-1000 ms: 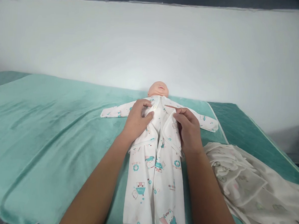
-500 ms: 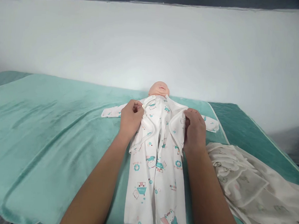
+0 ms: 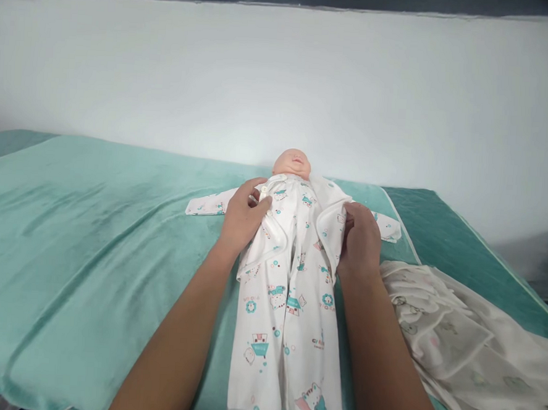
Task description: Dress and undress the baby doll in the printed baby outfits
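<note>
A baby doll lies on its back, only its head bare. It wears a white printed baby jacket, its front spread apart, sleeves stretched out to both sides. White printed baby pants run from its chest down toward me, over the body. My left hand holds the jacket's left front edge between thumb and fingers, beside a small pale button. On the other side, my right hand pinches the right front panel; its fingertips are partly hidden behind the cloth.
A light green plush blanket with soft folds covers the bed, over a darker green cover at the right. Crumpled sheer whitish cloth lies right of my right forearm. Behind the bed rises a white wall.
My right hand has shifted slightly right with the jacket's right panel, which folds outward more. My left hand's thumb and index finger have moved around the button edge. The doll stays put.
</note>
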